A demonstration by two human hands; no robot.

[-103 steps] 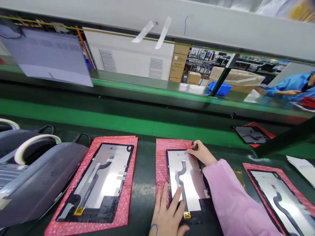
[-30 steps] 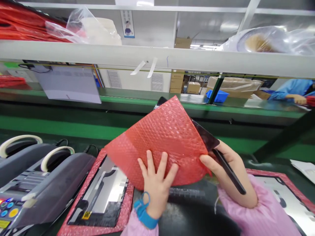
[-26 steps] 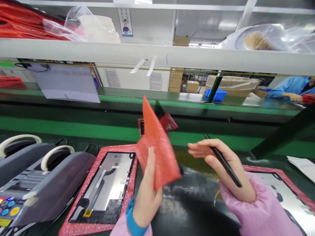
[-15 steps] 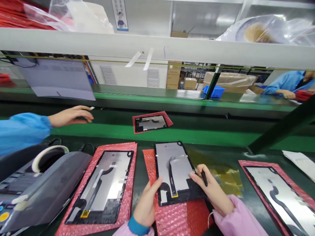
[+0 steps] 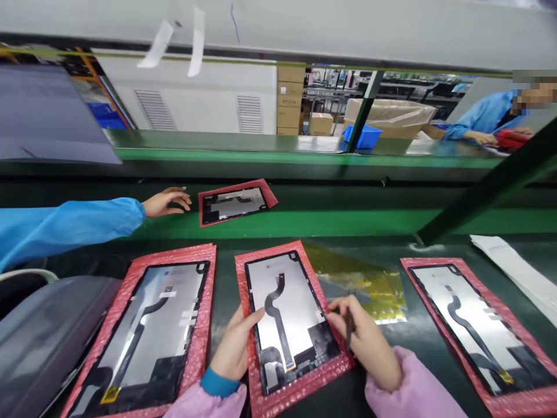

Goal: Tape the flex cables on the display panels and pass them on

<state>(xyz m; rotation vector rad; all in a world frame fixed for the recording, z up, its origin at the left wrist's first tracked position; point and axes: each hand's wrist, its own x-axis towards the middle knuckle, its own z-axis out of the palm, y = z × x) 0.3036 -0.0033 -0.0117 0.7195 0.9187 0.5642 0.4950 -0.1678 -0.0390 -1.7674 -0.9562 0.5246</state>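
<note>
Now panel [image 5: 289, 307] fully on wrap [image 5: 304, 382]; earlier overhanging.

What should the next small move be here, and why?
I'd probably settle the middle screen and its red wrap flat on the bench. The left hand has its thumb over the screen's left edge; the right hand, holding a dark stick, is at its right edge. The left screen and right screen lie on wraps there; whether this one fully rests is unclear.

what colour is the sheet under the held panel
Pinkish red; the sheet shows best in the head view.
</note>
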